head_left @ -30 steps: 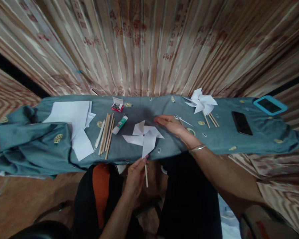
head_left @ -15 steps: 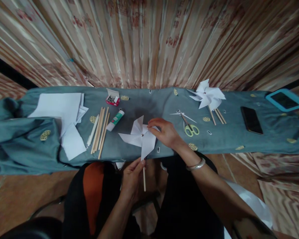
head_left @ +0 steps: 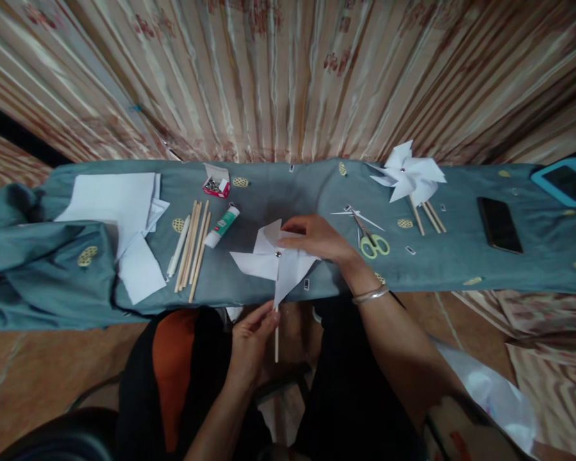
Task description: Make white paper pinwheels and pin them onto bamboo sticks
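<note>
With the hub as the clock's centre and twelve pointing away from the person, the curtain [head_left: 249, 96] closes off the far side at twelve; the cloth-covered table [head_left: 312, 182] runs long from nine to three but shallow from twelve to six, so sideways travel looks easier than pushing outward; its near edge lies at six, where the lower stick [head_left: 277, 342] hangs past it, so lower that end with care. The paper sheets [head_left: 112, 198] lie between nine and ten; the finished-looking pinwheels [head_left: 410, 173] lie at two, well apart.

The left hand [head_left: 252, 333], between six and seven, pinches the stick just under the lowest blade tip; the right hand [head_left: 317, 237] reaches in from two, thumb over a blade of the white paper pinwheel [head_left: 278, 262]; whether its fingers press together on the paper I cannot tell.

To handle this well, I would hold the stick firm and upright; touch blades lightly at their outer edges, so the folds are not crushed; and leave the lowest blade free of the left fingertips.

The scissors [head_left: 372, 240] sit near three, the bundled sticks [head_left: 192, 250] at nine, the glue stick [head_left: 222, 226] at ten, none touching the blades; smallest is the metal pin [head_left: 278, 255], which should bear no sideways push.
</note>
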The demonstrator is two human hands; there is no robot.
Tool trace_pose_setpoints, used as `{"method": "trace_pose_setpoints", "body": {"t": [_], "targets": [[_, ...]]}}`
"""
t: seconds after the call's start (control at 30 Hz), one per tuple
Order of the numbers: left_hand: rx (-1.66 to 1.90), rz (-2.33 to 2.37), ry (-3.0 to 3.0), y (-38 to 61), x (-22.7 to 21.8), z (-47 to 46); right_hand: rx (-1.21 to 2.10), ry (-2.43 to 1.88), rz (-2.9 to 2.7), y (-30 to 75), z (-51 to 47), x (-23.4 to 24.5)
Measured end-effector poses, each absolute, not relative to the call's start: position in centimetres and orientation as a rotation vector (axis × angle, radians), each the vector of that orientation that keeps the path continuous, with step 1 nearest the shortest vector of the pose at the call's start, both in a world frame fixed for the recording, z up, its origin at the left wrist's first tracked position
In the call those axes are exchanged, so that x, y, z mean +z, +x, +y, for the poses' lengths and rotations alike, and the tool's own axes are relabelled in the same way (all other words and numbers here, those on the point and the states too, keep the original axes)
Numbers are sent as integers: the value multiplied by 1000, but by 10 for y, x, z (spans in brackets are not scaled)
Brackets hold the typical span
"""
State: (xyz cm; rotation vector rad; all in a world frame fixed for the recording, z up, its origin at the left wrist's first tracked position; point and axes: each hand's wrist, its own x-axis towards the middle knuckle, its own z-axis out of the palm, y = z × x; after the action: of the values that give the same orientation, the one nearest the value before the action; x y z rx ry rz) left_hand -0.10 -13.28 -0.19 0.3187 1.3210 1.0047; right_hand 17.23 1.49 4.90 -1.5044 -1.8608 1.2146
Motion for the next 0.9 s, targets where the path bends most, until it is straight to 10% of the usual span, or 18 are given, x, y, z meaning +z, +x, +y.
{"method": "trace_pose_setpoints", "body": {"t": [0.27, 0.9], "targets": [[1036, 1316, 624, -16, 20, -116, 1780, -1273, -1338, 187, 10, 57], [1049, 1404, 1174, -42, 24, -88, 1802, -1041, -1017, 176, 5, 52]]}}
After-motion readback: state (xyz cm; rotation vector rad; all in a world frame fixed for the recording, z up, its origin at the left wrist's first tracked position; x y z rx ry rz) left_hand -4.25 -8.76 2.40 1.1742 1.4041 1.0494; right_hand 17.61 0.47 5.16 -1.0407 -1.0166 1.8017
